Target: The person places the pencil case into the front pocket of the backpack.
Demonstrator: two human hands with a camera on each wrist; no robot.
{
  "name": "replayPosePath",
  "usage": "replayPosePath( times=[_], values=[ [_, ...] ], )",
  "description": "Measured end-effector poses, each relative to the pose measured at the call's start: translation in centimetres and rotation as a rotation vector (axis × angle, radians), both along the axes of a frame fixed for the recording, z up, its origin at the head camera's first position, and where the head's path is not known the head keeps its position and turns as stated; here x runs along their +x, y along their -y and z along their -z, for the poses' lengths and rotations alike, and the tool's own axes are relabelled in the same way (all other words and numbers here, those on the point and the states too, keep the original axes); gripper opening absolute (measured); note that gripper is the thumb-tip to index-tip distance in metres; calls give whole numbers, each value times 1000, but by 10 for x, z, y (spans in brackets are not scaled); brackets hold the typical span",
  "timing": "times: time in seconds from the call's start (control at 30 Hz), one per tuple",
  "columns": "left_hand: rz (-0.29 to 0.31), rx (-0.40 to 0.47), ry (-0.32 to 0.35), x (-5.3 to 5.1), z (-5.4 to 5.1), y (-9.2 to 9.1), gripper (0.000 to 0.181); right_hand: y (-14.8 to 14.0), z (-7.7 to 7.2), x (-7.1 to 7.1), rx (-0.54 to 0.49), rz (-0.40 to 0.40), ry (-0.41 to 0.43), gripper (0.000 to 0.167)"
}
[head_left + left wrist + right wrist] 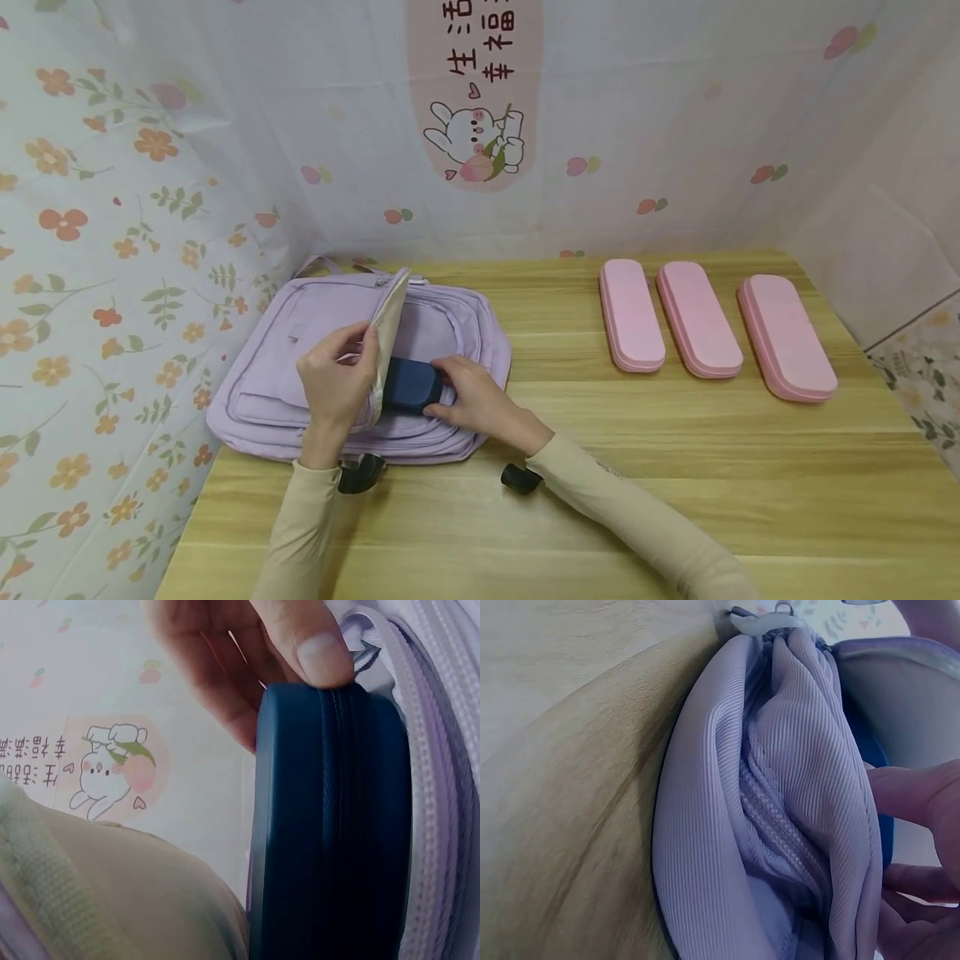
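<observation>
A lilac backpack lies flat at the left of the table. My left hand pinches the edge of its front flap and holds it raised, showing a cream lining. A dark blue zippered case lies partly beneath the flap, its far end hidden. My right hand grips the near end of this case. In the left wrist view, the right thumb presses on the case beside its zipper. The right wrist view shows folded backpack fabric in front of the case.
Three pink zippered cases, a left one, a middle one and a right one, lie side by side on the wooden table. Printed curtains hang behind and at the left.
</observation>
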State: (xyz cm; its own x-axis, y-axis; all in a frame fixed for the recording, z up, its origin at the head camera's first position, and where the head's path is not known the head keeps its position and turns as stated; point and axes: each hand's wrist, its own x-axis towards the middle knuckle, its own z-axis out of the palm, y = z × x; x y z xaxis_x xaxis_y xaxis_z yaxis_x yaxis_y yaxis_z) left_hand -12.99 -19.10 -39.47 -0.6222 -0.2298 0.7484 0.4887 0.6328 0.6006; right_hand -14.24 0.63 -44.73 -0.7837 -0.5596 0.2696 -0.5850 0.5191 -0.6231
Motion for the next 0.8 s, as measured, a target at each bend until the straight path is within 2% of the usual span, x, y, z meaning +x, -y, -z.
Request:
replayPosePath(
  times=[0.47, 0.57, 0.8],
  values=[
    [-5, 51, 34, -1, 1, 1, 7, 4, 0, -6, -30, -29, 28, 59],
    [2, 74, 42, -1, 2, 2, 7, -3, -1, -6, -35, -22, 11, 55],
    [5, 110, 75, -1, 2, 14, 7, -30, -6, -7, -120, 16, -72, 50]
  ],
)
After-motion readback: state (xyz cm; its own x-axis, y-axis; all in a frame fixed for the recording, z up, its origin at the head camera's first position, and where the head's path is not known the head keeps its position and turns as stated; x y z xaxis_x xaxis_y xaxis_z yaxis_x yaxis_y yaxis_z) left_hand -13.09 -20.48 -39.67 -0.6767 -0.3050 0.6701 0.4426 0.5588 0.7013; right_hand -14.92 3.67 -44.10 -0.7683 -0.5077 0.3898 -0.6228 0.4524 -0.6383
